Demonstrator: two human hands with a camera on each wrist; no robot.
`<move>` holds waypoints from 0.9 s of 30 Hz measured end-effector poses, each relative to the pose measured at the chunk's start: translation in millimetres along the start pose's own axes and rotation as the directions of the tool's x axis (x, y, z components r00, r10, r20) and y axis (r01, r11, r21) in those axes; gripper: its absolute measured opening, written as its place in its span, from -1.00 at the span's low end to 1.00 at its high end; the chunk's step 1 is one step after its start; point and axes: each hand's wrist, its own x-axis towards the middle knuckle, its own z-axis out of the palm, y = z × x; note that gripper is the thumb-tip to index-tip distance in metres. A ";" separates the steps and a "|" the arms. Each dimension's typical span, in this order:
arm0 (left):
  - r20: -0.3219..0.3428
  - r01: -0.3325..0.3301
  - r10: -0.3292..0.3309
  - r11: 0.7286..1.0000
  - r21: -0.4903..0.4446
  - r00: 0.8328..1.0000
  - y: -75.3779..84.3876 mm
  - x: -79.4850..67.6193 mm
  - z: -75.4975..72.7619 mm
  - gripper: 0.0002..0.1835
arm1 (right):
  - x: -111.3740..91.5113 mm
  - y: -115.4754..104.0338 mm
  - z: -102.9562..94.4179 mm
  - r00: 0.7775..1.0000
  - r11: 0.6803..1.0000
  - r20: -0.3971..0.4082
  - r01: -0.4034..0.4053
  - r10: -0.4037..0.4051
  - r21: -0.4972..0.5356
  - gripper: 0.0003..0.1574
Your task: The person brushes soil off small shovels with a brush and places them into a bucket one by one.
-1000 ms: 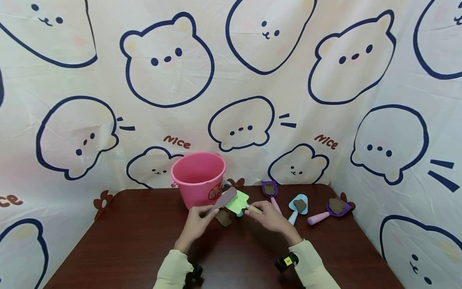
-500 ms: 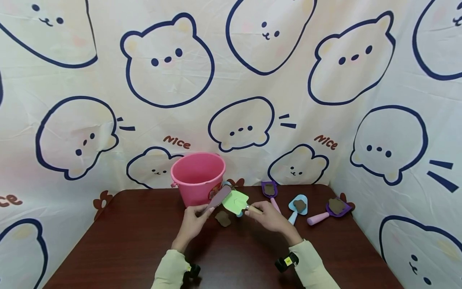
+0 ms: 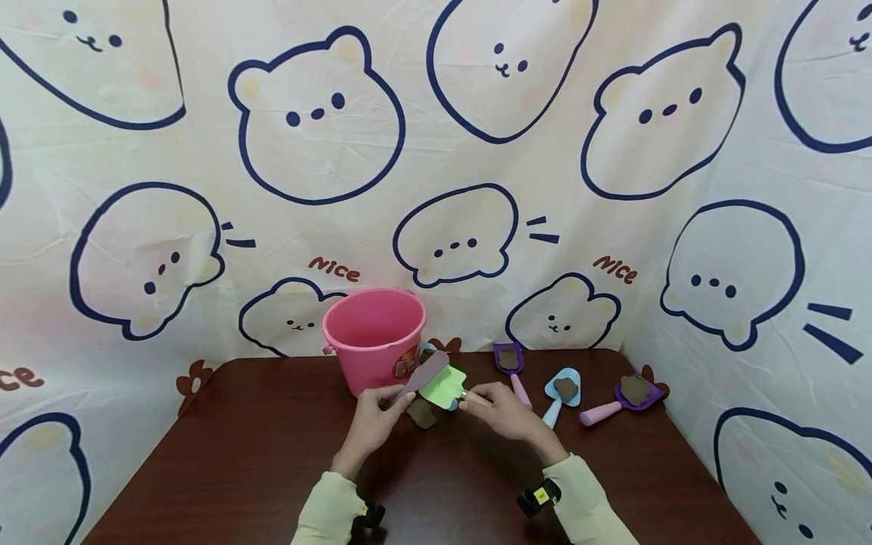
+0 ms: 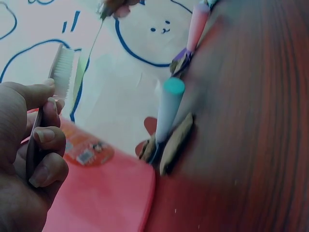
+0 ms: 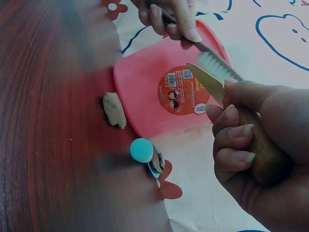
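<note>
My left hand point(image 3: 371, 421) grips a mauve-backed brush point(image 3: 431, 369) by its handle. White bristles point(image 4: 63, 72) face the green blade beside them in the left wrist view. A small trowel point(image 3: 444, 387) with a light green blade is in my right hand point(image 3: 506, 414), its fingers curled round the wooden handle point(image 5: 267, 140). The brush overlaps the blade's upper left part in the head view. Both tools are held up above the table, in front of the pink bucket point(image 3: 371, 368). Below them on the table lies a flat brown clay-like lump point(image 3: 421, 414), partly hidden.
A shovel with a pale blue handle point(image 4: 169, 108) lies beside the bucket, behind the tools. To the right, a purple shovel point(image 3: 518, 347), a light blue shovel point(image 3: 575, 378) and another purple shovel point(image 3: 655, 393) each carry a brown lump. A printed cloth point(image 3: 463, 159) hangs behind the table.
The brush first drew back left and down across the trowel's blade, then returned up and right over it. My right hand has shifted slightly left, and the trowel's blade is more tilted.
</note>
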 end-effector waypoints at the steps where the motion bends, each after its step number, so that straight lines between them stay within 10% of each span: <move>1: 0.011 -0.002 0.002 1.000 -0.004 1.000 1.6 -0.3 2.3 -0.79 | -0.1 0.0 0.5 1.000 1.000 0.005 -0.004 0.004 0.009 -0.76; 27: 0.120 0.017 -0.021 0.999 0.033 0.993 15.9 -4.2 23.9 -0.71 | 1.0 0.1 4.9 1.000 0.999 0.013 0.026 -0.026 0.028 -0.71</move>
